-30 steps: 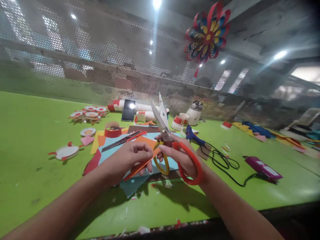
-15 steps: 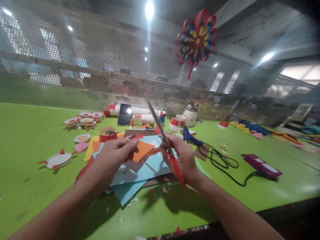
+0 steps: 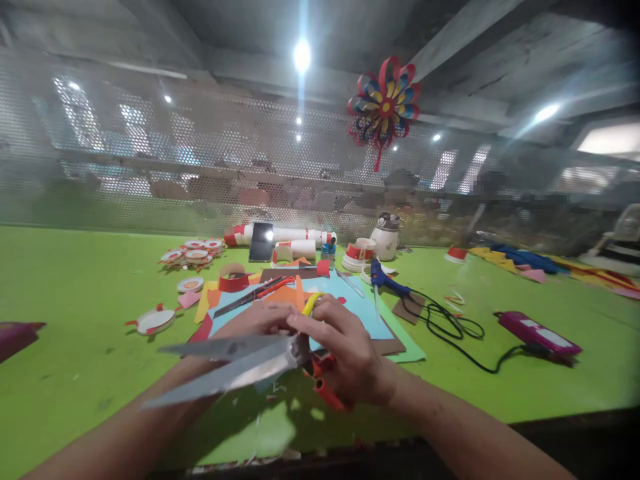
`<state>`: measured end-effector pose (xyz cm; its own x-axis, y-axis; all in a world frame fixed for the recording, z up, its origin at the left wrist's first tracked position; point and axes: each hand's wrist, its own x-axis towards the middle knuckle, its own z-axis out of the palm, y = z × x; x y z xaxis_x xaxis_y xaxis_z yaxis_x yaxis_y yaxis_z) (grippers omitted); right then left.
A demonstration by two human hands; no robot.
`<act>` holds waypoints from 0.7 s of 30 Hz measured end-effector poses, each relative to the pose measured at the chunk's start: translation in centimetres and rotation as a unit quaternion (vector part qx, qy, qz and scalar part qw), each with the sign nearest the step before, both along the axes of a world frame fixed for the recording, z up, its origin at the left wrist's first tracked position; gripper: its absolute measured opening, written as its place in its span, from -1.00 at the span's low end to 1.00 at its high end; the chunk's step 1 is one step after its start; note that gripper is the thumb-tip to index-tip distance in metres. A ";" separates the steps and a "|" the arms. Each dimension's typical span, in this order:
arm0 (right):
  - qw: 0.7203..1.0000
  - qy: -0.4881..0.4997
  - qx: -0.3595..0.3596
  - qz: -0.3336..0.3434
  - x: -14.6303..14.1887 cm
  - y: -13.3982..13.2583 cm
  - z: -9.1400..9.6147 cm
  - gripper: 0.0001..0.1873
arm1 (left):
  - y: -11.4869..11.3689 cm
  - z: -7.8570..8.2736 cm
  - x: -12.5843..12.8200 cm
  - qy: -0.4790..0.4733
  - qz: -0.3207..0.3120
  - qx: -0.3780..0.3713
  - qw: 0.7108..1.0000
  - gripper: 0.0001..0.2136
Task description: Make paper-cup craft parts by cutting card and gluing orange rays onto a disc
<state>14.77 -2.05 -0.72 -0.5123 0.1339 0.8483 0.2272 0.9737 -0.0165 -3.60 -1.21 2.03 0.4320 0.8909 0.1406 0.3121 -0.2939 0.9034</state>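
My right hand [image 3: 345, 350] is wrapped round the red and yellow handles of large scissors [image 3: 235, 360]. Their steel blades are parted and point left across my left forearm. My left hand [image 3: 255, 320] lies behind the blades, fingers curled over the orange paper [image 3: 283, 295] on a stack of coloured sheets [image 3: 360, 310]. Whether it grips the paper is hidden by the scissors. The stack rests on the green table [image 3: 75, 293].
A blue glue gun [image 3: 383, 277] with a black cord [image 3: 450, 327] leads to a magenta power strip [image 3: 540, 332]. Paper-cup pieces [image 3: 193, 255], rolls, a phone [image 3: 261, 241] and a white jar [image 3: 386, 237] stand at the back. A paper flower [image 3: 383, 103] hangs on the mesh wall.
The scissors have swung from pointing up and away to pointing left with blades parted. My left hand dropped onto the paper stack, and my view tilted upward.
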 end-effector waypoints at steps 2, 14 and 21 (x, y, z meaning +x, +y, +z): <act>0.997 0.048 -0.059 -0.017 -0.1 -0.5 0.2 -0.52 | -0.3 0.1 0.2 -0.011 0.056 -0.035 0.998 -0.83; 0.867 0.143 -0.476 -0.039 0.0 -0.7 2.5 -0.60 | -0.4 0.9 -0.4 -0.298 -0.077 -0.169 0.936 -0.88; 0.874 0.084 -0.478 -0.015 0.1 -0.5 2.5 -0.59 | -0.8 0.6 -0.3 -0.176 -0.078 -0.083 0.978 -0.84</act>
<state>14.89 -2.51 1.78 -0.3758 0.8343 0.4033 0.1692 0.4897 -0.8553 -3.86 -1.97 2.66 0.5158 0.8410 0.1630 -0.0629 -0.1526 0.9863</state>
